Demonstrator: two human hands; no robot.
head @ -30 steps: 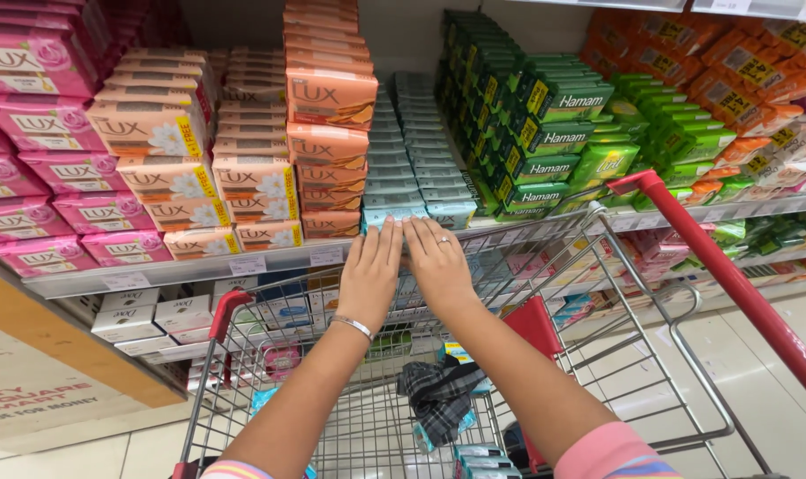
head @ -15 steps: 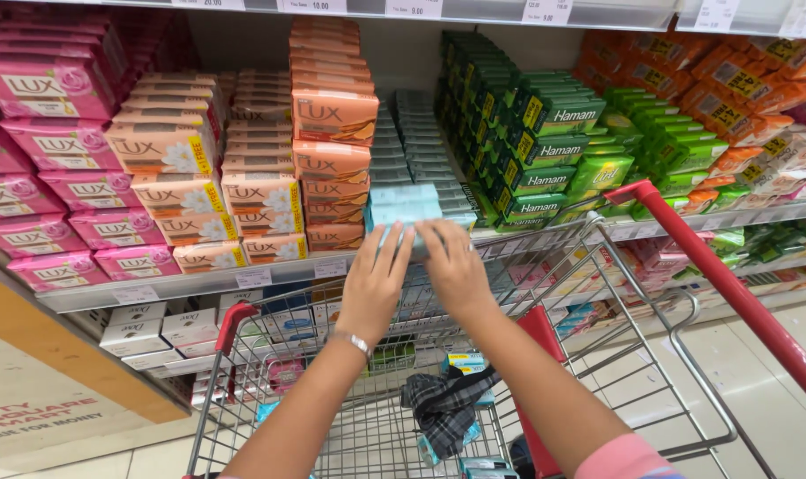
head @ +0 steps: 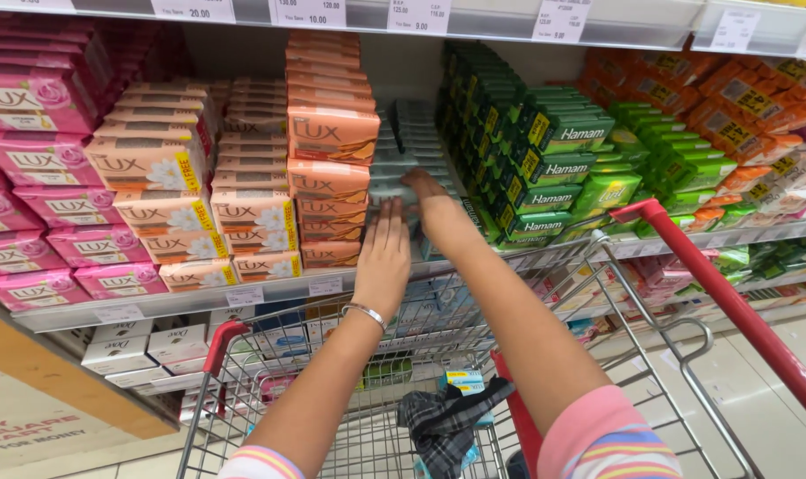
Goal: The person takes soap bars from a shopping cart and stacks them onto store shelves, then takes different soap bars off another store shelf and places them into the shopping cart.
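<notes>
My left hand [head: 385, 257] lies flat with its fingers together against the front of a stack of pale teal soap packs [head: 415, 133] on the shelf. My right hand [head: 428, 197] reaches deeper into the same stack, and its fingers curl over a pack, partly hidden. A silver bangle [head: 365, 312] sits on my left wrist. Both arms stretch over a wire shopping cart [head: 545, 257] with a red handle [head: 731, 302]. In the cart lie a dark checked cloth [head: 447, 421] and a small teal and yellow box [head: 465, 381].
Peach soap boxes [head: 332, 133] stand just left of the teal stack, green soap boxes [head: 545, 168] just right. Pink boxes [head: 31, 115] fill the far left, orange packs [head: 740, 106] the far right. White boxes [head: 146, 346] sit on the lower shelf. Tiled floor lies to the right.
Both hands have moved forward from above the cart's front rim into the shelf, onto the teal soap stack. The right hand has gone in deeper than the left.
</notes>
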